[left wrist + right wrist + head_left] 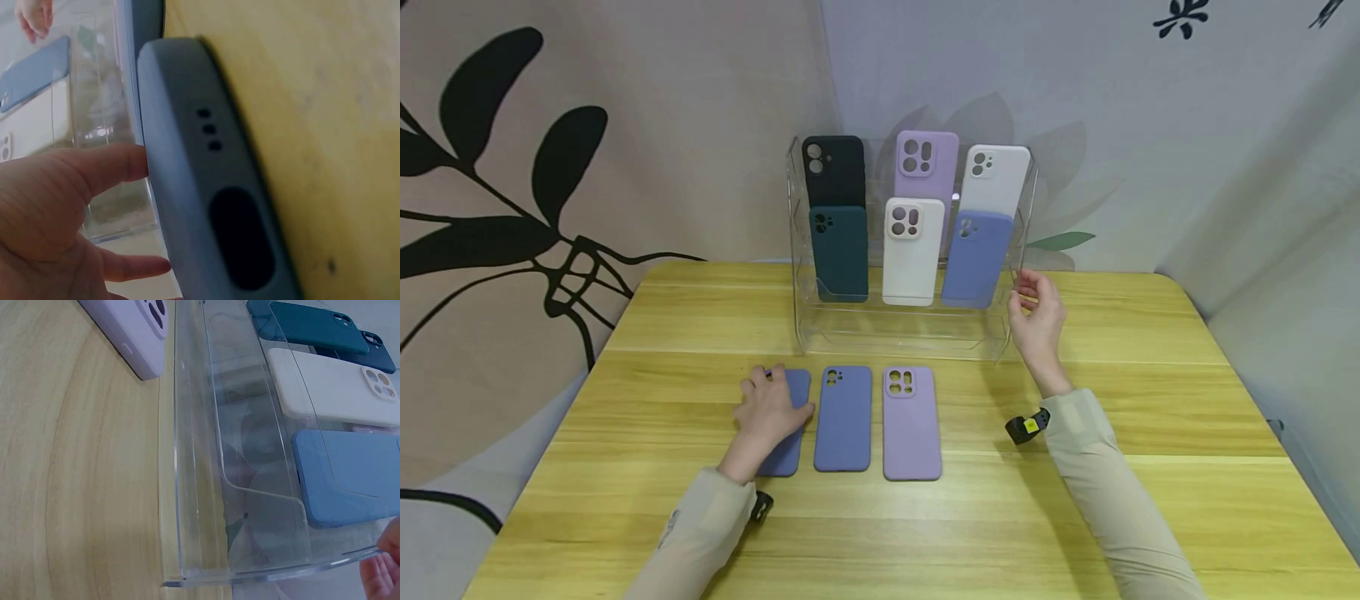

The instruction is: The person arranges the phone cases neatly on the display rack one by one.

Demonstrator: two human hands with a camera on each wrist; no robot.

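My left hand (769, 410) is spread over the leftmost blue phone case (787, 460), which lies on the table. In the left wrist view its thumb (119, 169) and another finger touch the case's back (169, 162). Beside it lie a second blue phone case (844, 425) and a lilac phone case (913, 433). At the right side of a clear display stand (895, 346), my right hand (1041, 321) pinches the side panel's edge. Nearest to that hand on the stand is a blue phone case (977, 258).
The stand also bears a black case (835, 171), a dark green case (839, 254), a lilac case (927, 150), a white case (996, 179) and a cream case (913, 258). It stands towards the back of the wooden table (1150, 500), before a patterned curtain (715, 125).
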